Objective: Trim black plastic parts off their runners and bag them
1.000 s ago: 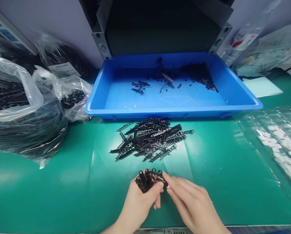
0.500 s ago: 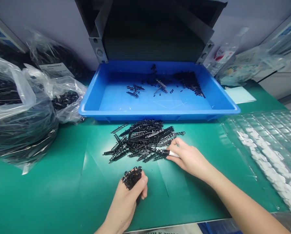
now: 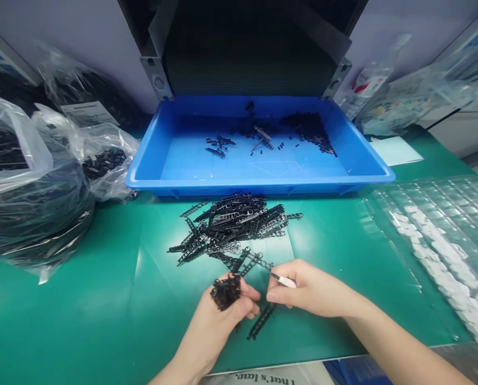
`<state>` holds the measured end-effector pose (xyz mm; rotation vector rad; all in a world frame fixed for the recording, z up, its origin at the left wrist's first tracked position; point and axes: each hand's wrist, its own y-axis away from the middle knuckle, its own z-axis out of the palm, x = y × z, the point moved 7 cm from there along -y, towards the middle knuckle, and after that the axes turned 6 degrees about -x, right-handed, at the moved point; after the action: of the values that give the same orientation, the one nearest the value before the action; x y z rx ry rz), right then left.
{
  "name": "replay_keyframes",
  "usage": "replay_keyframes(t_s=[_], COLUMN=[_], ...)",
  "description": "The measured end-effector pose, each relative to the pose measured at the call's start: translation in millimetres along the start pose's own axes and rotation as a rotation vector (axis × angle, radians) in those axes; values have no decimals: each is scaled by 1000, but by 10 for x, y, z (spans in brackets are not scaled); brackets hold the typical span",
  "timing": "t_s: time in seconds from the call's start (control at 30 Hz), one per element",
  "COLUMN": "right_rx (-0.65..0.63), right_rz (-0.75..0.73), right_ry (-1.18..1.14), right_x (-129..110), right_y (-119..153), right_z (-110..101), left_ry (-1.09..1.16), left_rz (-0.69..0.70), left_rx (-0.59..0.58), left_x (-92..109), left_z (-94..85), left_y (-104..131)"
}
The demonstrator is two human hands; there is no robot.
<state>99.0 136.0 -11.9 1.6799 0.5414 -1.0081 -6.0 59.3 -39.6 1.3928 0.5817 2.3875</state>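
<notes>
My left hand [image 3: 223,315] is closed around a bundle of black perforated plastic strips [image 3: 226,291], their ends bunched above the fist. Close to its right, my right hand [image 3: 303,289] grips a slim white-handled tool [image 3: 286,281] with a dark tip; its kind is unclear. Several loose strips [image 3: 255,258] lie by the tool's tip, between the hands and the pile. Another black strip or two [image 3: 262,321] extends below the right fingers; whether those fingers hold it cannot be made out. Beyond both hands is a heap of similar black strips [image 3: 239,219] on the green mat [image 3: 114,321].
Behind the heap stands a blue tray [image 3: 259,188] with small black parts inside. Clear plastic bags [image 3: 34,214] of black parts crowd the left. At right lies a transparent blister tray [image 3: 459,214] with white pieces. A dark metal-framed unit [image 3: 247,59] overhangs the blue tray.
My right hand has drawn back from the pile toward my left hand, and some strips now lie nearer me. My left hand has shifted slightly right, still holding its bundle.
</notes>
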Motion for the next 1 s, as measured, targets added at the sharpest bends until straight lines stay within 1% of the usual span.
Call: replay_keyframes(t_s=[0.03, 0.1, 0.17, 0.23, 0.3, 0.33, 0.4, 0.53, 0.63, 0.83, 1.0], right_rx=[-4, 32, 148, 298, 383, 388, 356, 310, 324, 401, 438], right_rz=[-10, -51, -92, -132, -174, -196, -234, -266, -276, -338, -346], right_ry=[-43, -105, -89, 42, 190, 252, 375, 561, 632, 771, 816], right_x=[-3, -15, -13, -10, -12, -12, -20, -52, -77, -145, -187], right_y=[-33, -65, -34, 62, 172, 213, 263, 266, 251, 276, 271], right_z=[56, 121, 96, 27, 11, 34, 124, 273, 298, 317, 316], left_ry=[37, 79, 62, 25, -12, -28, -53, -90, -145, -229, -256], left_rz=[-52, -109, -100, -64, -38, -22, 12, 51, 54, 44, 43], left_rx=[-55, -94, -55, 9, 43, 44, 23, 6, 15, 46, 113], left_x=[-44, -85, -63, -14, 18, 28, 34, 16, 7, 18, 63], left_z=[61, 139, 146, 108, 65, 48, 28, -12, -35, -43, -29], left_y=[-5, -10, -18, -25, -33, -39, -52, -68, -58, -23, -19])
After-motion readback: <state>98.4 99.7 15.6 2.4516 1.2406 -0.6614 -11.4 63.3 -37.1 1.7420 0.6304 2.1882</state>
